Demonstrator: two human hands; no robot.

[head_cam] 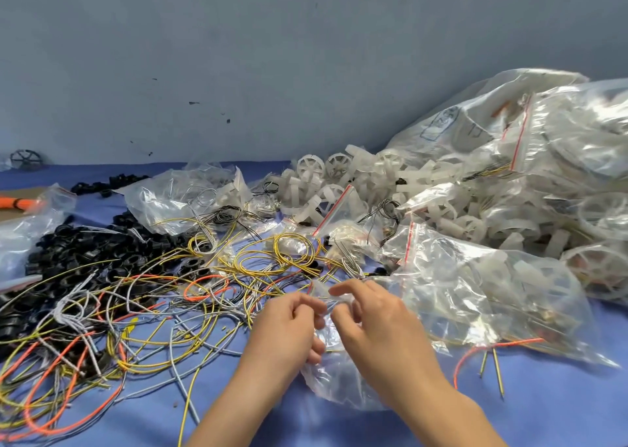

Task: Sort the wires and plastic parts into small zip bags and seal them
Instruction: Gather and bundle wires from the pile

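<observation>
Left hand [289,324] and right hand [377,324] pinching clear zip bag [339,378], fingers curled

Bare blue cloth [560,419] lies open at the near right, with a smaller patch at the near centre-left. A tangle of wires [119,327] over black plastic parts [85,253] fills the left, a heap of filled bags [509,208] blocks the right, and white plastic wheels [339,181] crowd the far middle. The left hand [289,327] and right hand [380,324] pinch a clear bag [339,389] in the near middle
</observation>
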